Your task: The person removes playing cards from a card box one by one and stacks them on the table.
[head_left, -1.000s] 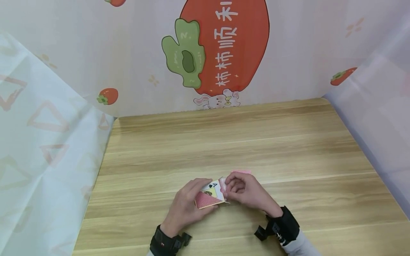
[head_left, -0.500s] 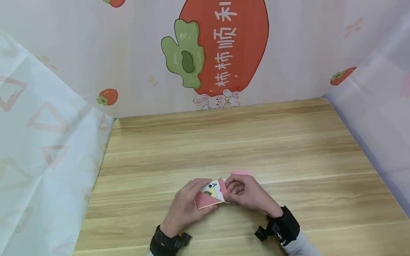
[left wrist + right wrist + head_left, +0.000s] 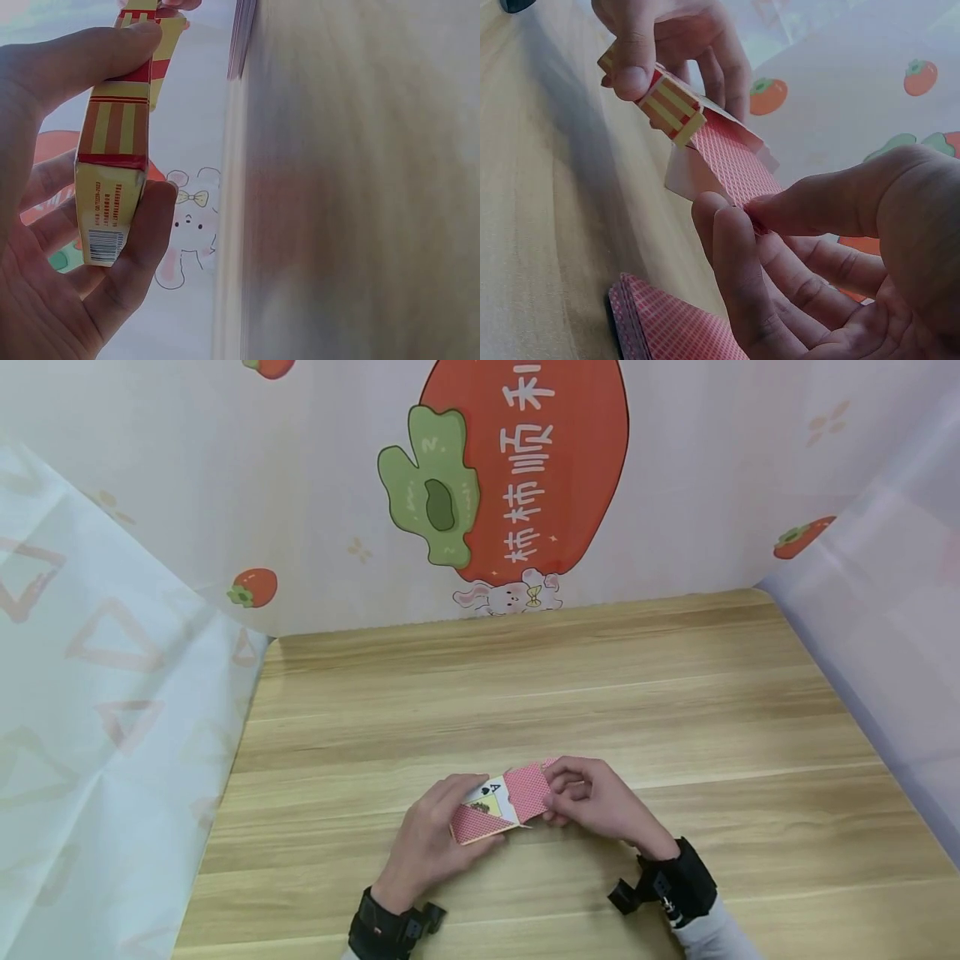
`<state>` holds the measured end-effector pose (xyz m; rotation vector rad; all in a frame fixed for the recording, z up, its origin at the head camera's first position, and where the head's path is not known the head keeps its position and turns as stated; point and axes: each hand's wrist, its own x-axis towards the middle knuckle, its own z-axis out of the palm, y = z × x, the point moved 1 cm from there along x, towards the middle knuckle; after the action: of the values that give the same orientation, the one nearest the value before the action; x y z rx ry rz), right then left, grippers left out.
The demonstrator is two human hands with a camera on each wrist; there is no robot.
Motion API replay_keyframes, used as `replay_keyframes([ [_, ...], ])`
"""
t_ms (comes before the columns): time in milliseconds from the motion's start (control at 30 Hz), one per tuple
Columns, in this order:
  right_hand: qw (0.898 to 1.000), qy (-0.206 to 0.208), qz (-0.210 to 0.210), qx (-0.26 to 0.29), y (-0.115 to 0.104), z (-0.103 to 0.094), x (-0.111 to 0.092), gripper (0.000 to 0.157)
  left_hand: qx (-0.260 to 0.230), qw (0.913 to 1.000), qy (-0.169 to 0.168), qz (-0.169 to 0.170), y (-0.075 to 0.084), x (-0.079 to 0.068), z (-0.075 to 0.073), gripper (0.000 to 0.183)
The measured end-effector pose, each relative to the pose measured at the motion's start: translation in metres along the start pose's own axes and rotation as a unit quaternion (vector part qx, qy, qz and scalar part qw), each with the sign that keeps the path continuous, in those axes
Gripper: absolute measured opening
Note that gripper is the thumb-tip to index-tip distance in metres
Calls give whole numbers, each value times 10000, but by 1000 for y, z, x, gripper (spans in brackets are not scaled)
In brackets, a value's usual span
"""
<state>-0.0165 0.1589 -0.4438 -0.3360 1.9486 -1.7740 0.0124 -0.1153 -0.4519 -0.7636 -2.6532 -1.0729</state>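
Observation:
My left hand (image 3: pixel 435 835) grips a red and yellow playing-card box (image 3: pixel 480 817) with an ace of spades on its face, held just above the wooden table (image 3: pixel 525 693). In the left wrist view the box (image 3: pixel 112 172) sits between thumb and fingers. My right hand (image 3: pixel 596 802) pinches a small packet of red-backed cards (image 3: pixel 528 791) that sticks partly out of the box's open end. The right wrist view shows those cards (image 3: pixel 731 161) between my thumb and forefinger, with the box (image 3: pixel 664 105) behind. A pile of red-backed cards (image 3: pixel 667 330) lies on the table under my right hand.
Printed plastic sheets wall the table: a persimmon picture (image 3: pixel 525 468) at the back, pale sheets at the left (image 3: pixel 112 693) and right (image 3: pixel 885 635). Black bands are strapped on both wrists.
The red-backed cards now stick much further out of the box, toward the right. My right hand has shifted slightly right with them; the left hand and box have stayed almost in place.

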Motion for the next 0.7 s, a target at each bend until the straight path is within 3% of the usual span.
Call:
replay_keyframes([
  [500,9977,630,-36,228,-3,-23,-4,31,-82,9999,41,-45,-2,0,-2,77],
  [700,9955,945,17,-10,-3,-28,-4,29,-54,10000,68,-15,-3,0,-2,78],
])
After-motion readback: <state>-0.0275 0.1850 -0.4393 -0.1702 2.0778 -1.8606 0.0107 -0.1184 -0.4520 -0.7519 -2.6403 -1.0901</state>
